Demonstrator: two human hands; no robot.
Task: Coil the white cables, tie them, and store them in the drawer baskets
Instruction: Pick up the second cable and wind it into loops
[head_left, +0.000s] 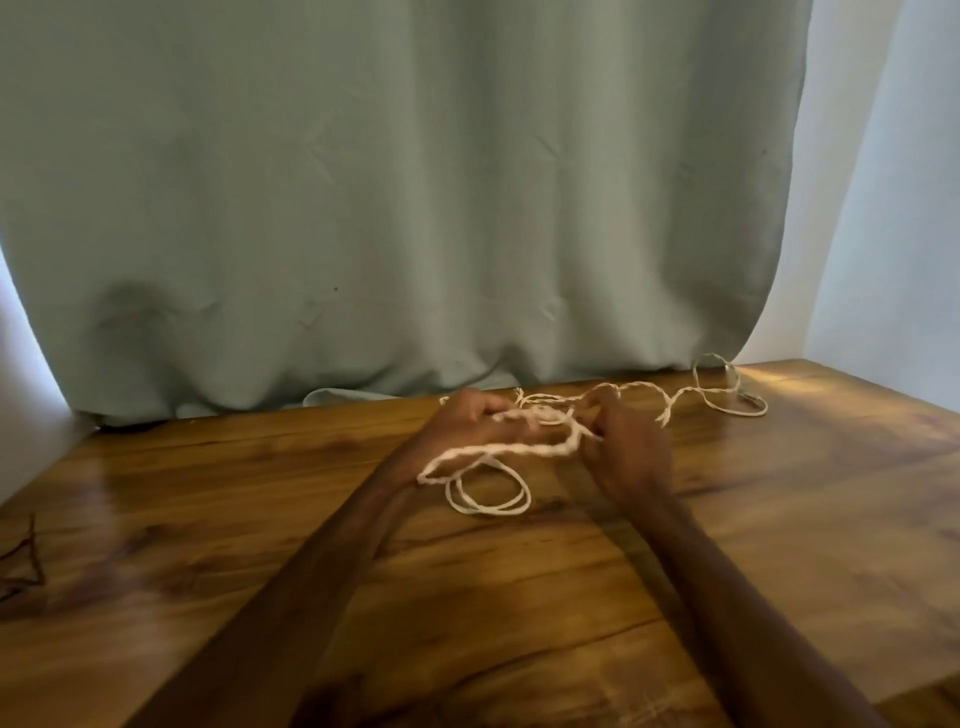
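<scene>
I have the left hand (470, 418) and right hand (631, 447) curled round the white cable (511, 448), pinching a short span between them, likely to form a coil. Loops sag just below the fingers, and slack trails beyond the right fingers along the table (260, 519).

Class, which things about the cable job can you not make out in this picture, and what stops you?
- Head view: how the left hand and right hand grip the white cable; the hands' backs and blur hide the fingertips.
- Head view: the cable's far end by the curtain; too thin and small.
- Head view: dark strands on the table, cut by the left edge, blurred.
- No drawer baskets anywhere in view.
</scene>
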